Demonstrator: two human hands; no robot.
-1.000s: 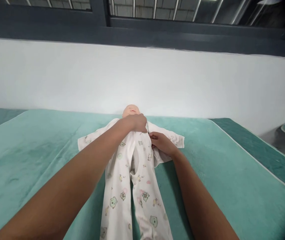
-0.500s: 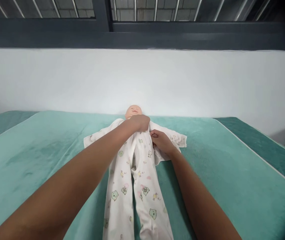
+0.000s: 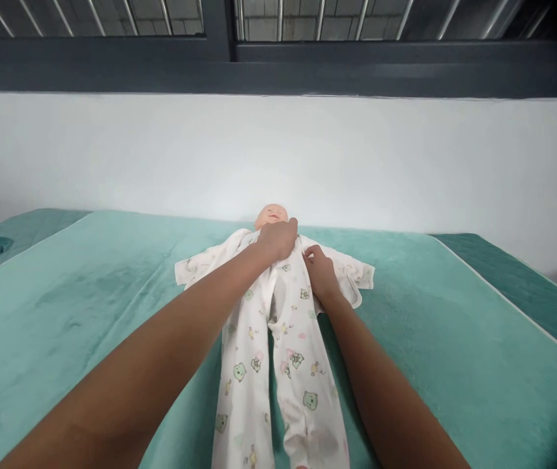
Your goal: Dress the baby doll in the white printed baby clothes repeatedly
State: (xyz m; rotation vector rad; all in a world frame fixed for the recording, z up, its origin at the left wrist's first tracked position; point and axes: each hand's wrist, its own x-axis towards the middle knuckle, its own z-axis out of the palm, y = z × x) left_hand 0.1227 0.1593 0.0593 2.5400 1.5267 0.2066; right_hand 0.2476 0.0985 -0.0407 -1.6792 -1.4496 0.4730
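While both hands work at the chest of the doll (image 3: 271,215), I'd judge the step in hand to be closing the front of the romper (image 3: 258,365) up near the neckline. My left hand (image 3: 278,240) sits just under the doll's chin, knuckles up, fingers curled shut on the cloth there, though the fingertips themselves are hidden. My right hand (image 3: 321,273) is just beside it, thumb and fingers pinching the front edge of the romper. The two hands are nearly touching.

The doll lies on its back at the middle of the bed's far edge, head toward the wall (image 3: 161,156), legs running toward me between my forearms.

Next move, as I read it, calls for fine fingertip work: the two front edges have to line up flat over the chest, with one hand anchoring while the other presses or ties. I can't see what kind of fastener it is.

Materials:
- Romper – thin, soft white knit printed with small green bears and pastel dots. It is limp, its short sleeves are spread out flat to both sides, and its long legs are empty-looking and lightly wrinkled.
- Doll head – smooth, hard-looking plastic, round, bald.
- Bed (image 3: 87,293) – covered in teal plush with a short nap and a pale piped border, with darker brushed patches.
- Wall – plain matt white, under a dark metal window frame (image 3: 278,65) with bars.
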